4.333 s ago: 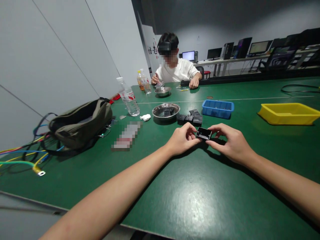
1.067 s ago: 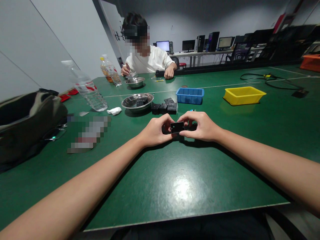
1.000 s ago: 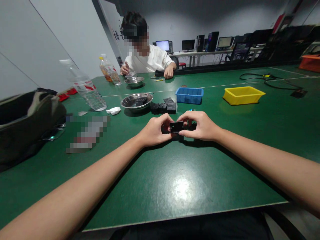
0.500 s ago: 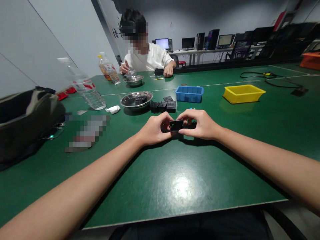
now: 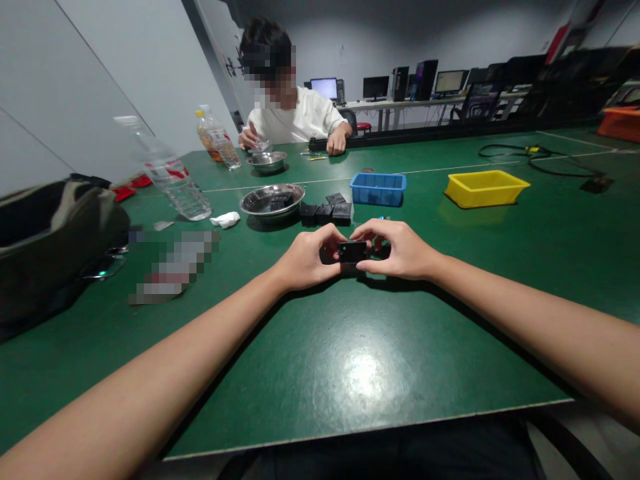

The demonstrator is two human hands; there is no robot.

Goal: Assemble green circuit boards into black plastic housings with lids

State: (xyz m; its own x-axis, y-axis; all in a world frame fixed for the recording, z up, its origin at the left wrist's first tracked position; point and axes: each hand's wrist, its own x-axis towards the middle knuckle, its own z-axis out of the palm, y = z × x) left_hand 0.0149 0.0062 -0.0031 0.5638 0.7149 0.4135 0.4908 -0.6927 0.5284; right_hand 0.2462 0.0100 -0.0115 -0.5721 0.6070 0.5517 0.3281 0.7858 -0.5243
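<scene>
Between my two hands, just above the green table [image 5: 320, 360], is a small black rectangular box-like part [image 5: 353, 252] with its flat face toward me. My left hand [image 5: 315, 257] grips its left end between thumb and fingers. Thumb and fingers of my right hand [image 5: 395, 247] close on its right end. Beyond my hands lies a row of similar black blocks [image 5: 325, 214], with a flat black piece [image 5: 335, 199] behind them. A steel bowl [image 5: 250, 203] to their left holds more black pieces.
A blue bin [image 5: 379, 193] and a yellow bin [image 5: 485, 192] stand past my right hand. Leftward are a tilted water bottle [image 5: 175, 180], crumpled tissue [image 5: 225, 220] and a dark bag [image 5: 55, 247]. Across the table sits a person in white [image 5: 305, 117] near another steel bowl [image 5: 267, 163].
Both hands keep their hold on the black part, which stays in nearly the same place. Its front face looks tipped very slightly. Nothing else has visibly moved.
</scene>
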